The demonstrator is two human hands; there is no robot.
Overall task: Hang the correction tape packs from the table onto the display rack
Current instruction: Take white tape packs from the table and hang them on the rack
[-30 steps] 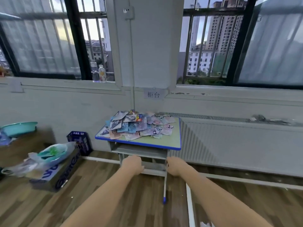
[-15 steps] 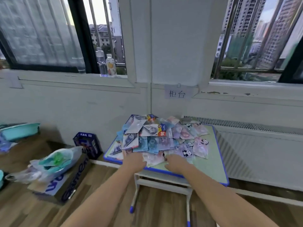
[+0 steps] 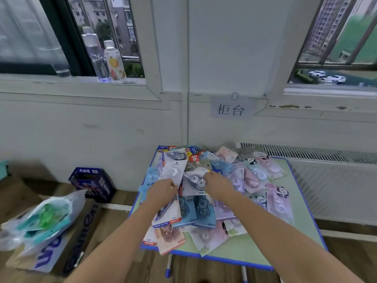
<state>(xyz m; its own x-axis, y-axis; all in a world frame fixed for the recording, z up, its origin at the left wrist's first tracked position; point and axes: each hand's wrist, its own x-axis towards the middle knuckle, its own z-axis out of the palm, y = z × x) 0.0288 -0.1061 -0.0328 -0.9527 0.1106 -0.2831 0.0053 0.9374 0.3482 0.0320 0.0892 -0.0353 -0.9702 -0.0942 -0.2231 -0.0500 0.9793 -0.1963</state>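
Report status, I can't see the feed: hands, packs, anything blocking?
Both hands over the pile: left hand grips a white carded pack, right hand touching a grey one. Nothing blocking. Rack not in view.

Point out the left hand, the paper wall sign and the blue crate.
left hand (image 3: 163, 189), head view, back of the hand
paper wall sign (image 3: 231, 108), head view, its middle
blue crate (image 3: 91, 183), head view, front face

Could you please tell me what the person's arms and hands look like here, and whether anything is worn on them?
Both forearms are bare as far as the frame shows: no sleeves, gloves, watch or bracelets visible. The left hand looks plain. The right hand shows a small red mark, possibly nail colour, at a fingertip. No rings can be made out in the motion blur.
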